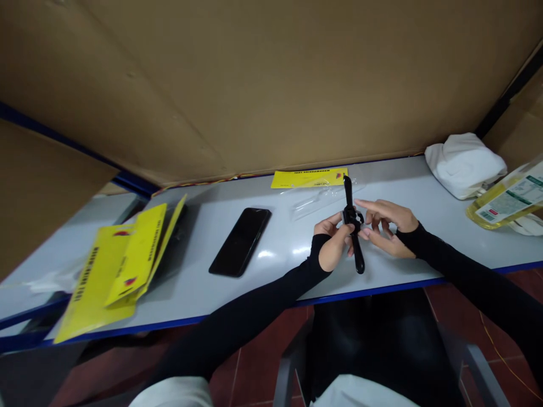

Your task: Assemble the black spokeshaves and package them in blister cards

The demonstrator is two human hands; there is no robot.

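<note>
My left hand is closed around the middle of a black spokeshave, thumb on top of its body. The tool is held above the table, its two long handles pointing away from me and toward me. To its right, my right hand has its fingers apart, the index finger stretched toward the far handle. The right thumb and other fingertips are close beside the tool's body; whether they touch it I cannot tell. Just beyond the hands lies a clear plastic package with a yellow card.
A black smartphone lies left of my hands on the grey table. Several yellow-carded packages overlap at the left edge. At the right are a white cloth bundle and a bottle of yellow liquid. A cardboard wall stands behind.
</note>
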